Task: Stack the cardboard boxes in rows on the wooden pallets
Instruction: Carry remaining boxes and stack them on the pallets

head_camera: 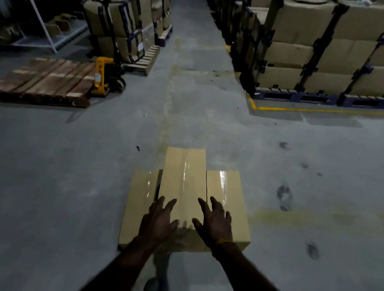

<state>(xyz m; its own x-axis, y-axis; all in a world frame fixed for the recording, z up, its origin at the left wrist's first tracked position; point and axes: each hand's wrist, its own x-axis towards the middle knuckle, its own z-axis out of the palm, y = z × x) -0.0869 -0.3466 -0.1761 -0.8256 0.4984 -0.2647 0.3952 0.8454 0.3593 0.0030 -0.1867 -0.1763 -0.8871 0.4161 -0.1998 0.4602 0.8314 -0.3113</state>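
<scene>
On the grey concrete warehouse floor (89, 182) lie three tan taped cardboard boxes (184, 179). Your left hand (158, 219) and right hand (214, 222) spread open, empty, over the middle one; grip its sides low.

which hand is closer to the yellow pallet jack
Left. The left hand rests on the boxes' left half, on the same side as the pallet jack, far up the floor. The right hand lies further right.
</scene>
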